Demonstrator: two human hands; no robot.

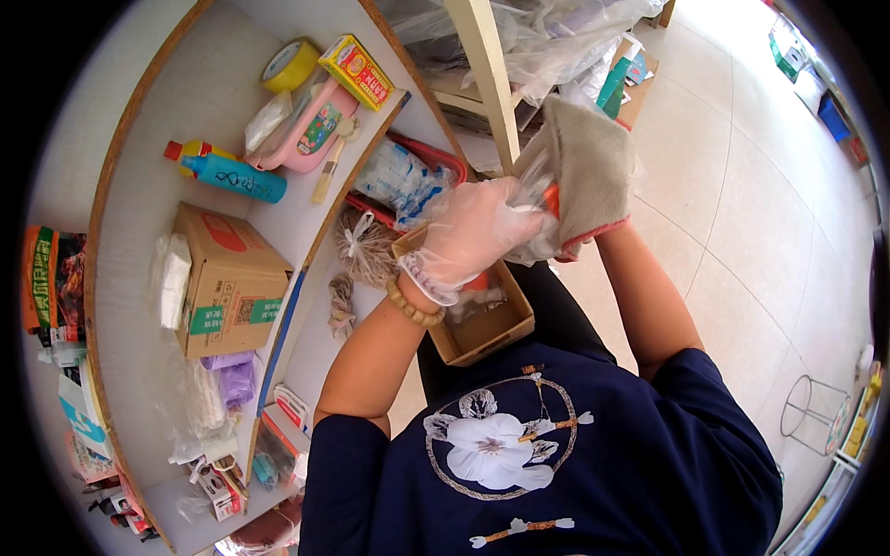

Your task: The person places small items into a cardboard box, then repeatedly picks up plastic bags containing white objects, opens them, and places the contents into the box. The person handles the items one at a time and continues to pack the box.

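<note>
My left hand [487,221], in a thin clear plastic glove with a beaded bracelet at the wrist, is closed on a crinkled clear plastic bag [536,185] with something orange in it. My right hand is almost wholly covered by a grey cloth [593,167] with a red edge, right beside the bag. Whether the cloth is worn or held, I cannot tell, and its fingers are hidden. Below my left hand an open cardboard box [505,345] holds clear plastic and a bit of orange.
Left stands a shelf unit with a brown carton [236,278], blue bottle [243,178], pink container [311,134], yellow tape roll [289,65] and brush [326,174]. A red basket [454,165] holds plastic packets. A pale post [487,74] rises ahead. A wire stand [816,412] is at right.
</note>
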